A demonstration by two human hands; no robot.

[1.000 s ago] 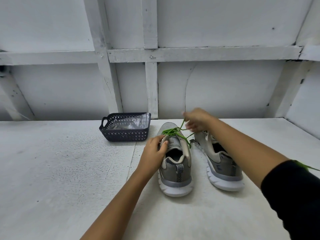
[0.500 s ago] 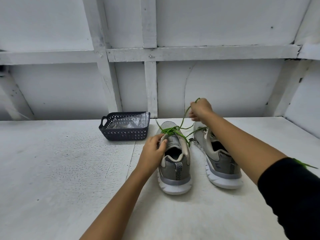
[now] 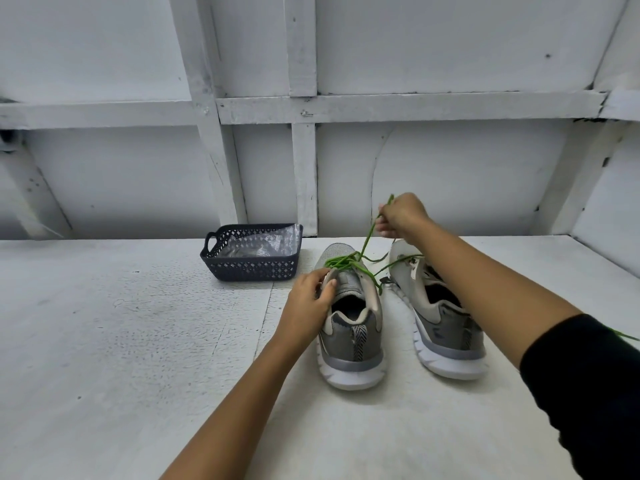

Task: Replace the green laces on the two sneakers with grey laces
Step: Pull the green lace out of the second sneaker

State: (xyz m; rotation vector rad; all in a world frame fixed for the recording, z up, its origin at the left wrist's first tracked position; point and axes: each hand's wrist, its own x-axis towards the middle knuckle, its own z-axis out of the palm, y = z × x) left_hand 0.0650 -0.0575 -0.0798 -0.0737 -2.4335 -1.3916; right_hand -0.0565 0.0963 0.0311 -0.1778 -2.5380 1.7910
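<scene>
Green lace (image 3: 341, 262) rises from the left sneaker (image 3: 353, 341) to the right hand (image 3: 403, 214), whose fingers pinch it; the left hand (image 3: 308, 303) has its fingers clamped on that sneaker's left eyelet edge.

The table (image 3: 104, 341) is painted white, matt and gritty, flecked dark. The centre sneaker (image 3: 349, 327) has grey knit mesh at the toe, smoother synthetic heel panels and a matt white rubbery sole; the right sneaker (image 3: 440, 320) looks alike. The green lace (image 3: 367, 240) is thin woven cord. Left of centre, the basket (image 3: 249, 268) is dark matt plastic lattice holding glossy, crinkled clear film (image 3: 263, 242). The wall (image 3: 450, 46) is scuffed white-painted board.
</scene>
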